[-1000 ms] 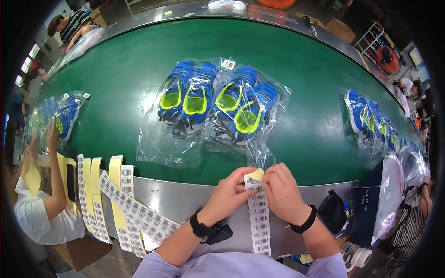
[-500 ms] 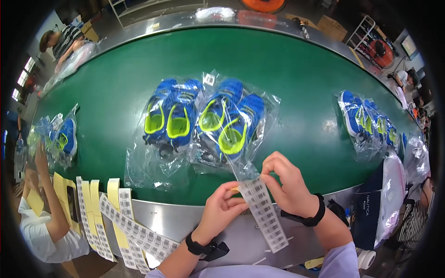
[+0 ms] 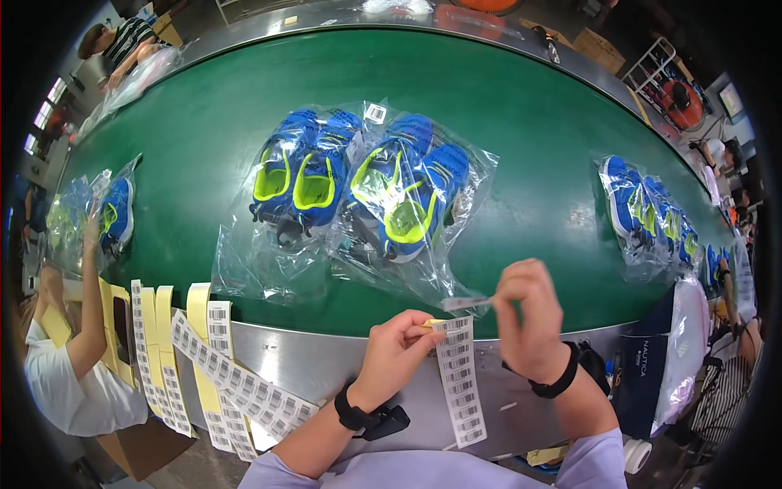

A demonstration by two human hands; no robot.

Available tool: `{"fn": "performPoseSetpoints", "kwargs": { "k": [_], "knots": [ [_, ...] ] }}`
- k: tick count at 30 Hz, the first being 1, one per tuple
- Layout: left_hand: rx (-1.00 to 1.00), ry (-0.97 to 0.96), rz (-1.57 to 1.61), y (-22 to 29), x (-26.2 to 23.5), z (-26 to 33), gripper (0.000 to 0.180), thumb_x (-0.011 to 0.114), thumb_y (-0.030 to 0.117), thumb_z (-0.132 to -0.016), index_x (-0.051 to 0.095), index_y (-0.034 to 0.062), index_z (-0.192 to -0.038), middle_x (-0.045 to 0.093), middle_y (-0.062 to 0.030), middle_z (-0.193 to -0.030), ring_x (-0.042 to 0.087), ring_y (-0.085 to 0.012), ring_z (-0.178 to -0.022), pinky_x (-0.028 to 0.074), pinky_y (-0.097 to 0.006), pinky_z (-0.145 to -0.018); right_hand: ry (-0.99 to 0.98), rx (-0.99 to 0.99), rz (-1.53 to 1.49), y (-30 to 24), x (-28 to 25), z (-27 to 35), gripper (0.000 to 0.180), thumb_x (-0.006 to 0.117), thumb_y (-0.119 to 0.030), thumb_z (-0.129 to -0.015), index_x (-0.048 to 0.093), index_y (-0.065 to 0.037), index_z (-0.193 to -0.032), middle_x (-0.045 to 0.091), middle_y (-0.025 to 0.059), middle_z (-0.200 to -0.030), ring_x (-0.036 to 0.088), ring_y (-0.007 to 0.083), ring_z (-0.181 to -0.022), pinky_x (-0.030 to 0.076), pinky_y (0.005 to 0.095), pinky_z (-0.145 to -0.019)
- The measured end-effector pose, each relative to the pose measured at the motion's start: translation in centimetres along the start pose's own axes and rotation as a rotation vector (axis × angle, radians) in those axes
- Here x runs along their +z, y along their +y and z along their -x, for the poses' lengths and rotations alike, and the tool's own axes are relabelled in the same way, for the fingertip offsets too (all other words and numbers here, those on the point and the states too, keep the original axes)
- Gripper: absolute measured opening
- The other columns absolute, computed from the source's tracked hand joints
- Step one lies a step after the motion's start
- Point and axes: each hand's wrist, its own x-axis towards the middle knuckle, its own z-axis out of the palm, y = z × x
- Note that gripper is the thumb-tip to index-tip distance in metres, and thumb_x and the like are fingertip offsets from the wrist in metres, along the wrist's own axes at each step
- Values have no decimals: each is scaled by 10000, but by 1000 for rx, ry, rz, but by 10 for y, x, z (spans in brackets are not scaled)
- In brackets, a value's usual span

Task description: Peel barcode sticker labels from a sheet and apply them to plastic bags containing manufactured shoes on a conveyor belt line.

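Observation:
My left hand [image 3: 389, 359] pinches the top corner of a long white strip of barcode labels [image 3: 460, 387], which hangs over the metal edge. Between the thumb and fingers of my right hand [image 3: 529, 318], slightly blurred, is a small pale sticker label [image 3: 466, 302], held apart from the strip and above it. Just beyond my hands lie two pairs of blue sneakers with lime-green linings in clear plastic bags, a left pair [image 3: 314, 175] and a right pair [image 3: 411, 204]. A small barcode sticker [image 3: 375, 113] shows at the far end of the right bag.
More label strips [image 3: 244, 391] and yellow backing lie left of me along the metal ledge [image 3: 277, 346]. Bagged sneakers [image 3: 643, 208] sit farther right on the green belt [image 3: 538, 106], others [image 3: 118, 212] at left beside a co-worker's arm [image 3: 91, 285]. A dark box [image 3: 648, 367] stands right.
My right hand has moved right, away from the strip, with a small label in its fingers. The strip now hangs straighter from my left hand. The sneakers appear slightly higher in view.

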Motion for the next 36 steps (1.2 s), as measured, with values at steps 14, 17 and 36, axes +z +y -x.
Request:
{"fn": "performPoseSetpoints", "kwargs": {
  "k": [14, 17, 36],
  "knots": [
    [73, -42, -66, -7, 24, 10, 190, 654, 31, -887, 610, -38, -1058, 709, -93, -964, 667, -103, -865, 532, -226, -775, 292, 1019, -701, 222, 16, -87, 100, 538, -76, -913, 551, 13, -869, 428, -21, -656, 377, 64, -485, 314, 247, -411],
    [62, -59, -51, -9, 23, 6, 184, 643, 15, -890, 605, -45, -1060, 707, -99, -971, 669, -110, -878, 538, -234, -787, 199, 1081, -695, 244, 25, -90, 94, 525, -66, -913, 540, 9, -858, 395, -25, -639, 352, 64, -462, 293, 251, -392],
    [69, 57, -60, -13, 45, 1, 134, 631, -22, -886, 600, -55, -1013, 696, -89, -935, 649, -84, -815, 523, -206, -714, -8, 1036, -3, 263, 44, -104, 145, 604, -108, -786, 640, 32, -796, 653, 247, -810, 673, 324, -692, 519, 422, -566]
  ]
}}
